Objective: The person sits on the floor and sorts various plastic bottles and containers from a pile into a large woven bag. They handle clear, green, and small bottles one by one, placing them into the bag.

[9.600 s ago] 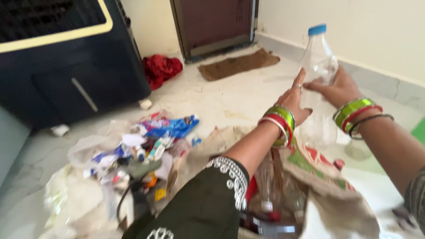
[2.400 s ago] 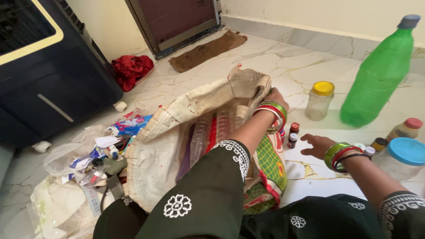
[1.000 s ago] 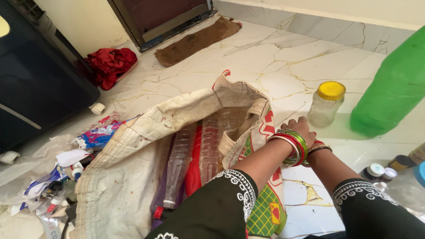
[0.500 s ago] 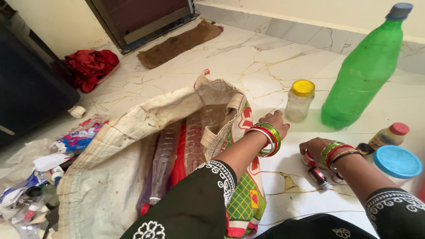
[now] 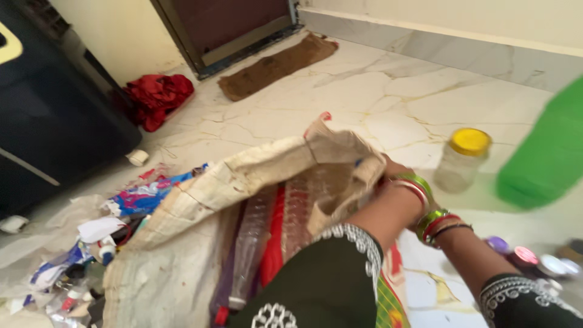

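— How were the hands placed?

— Both wrists met at the sack's [image 5: 243, 182] far rim. The left hand [image 5: 388, 170] was up against that rim, its fingers hidden behind the cloth, so I couldn't tell whether they gripped it. The right hand [image 5: 419, 200] lay hidden behind the left wrist; its fingers couldn't be seen either.

— Any change from half a second before?

— Yes. Then the right hand rested on the floor among the small bottles [image 5: 525, 258], well apart from the left.

— The count?

— One sack, lying open on the marble floor [image 5: 364, 91], with several clear bottles [image 5: 255, 237] inside; one yellow-lidded jar [image 5: 461, 159]; one green bottle [image 5: 543, 161]; one red cloth [image 5: 155, 97].
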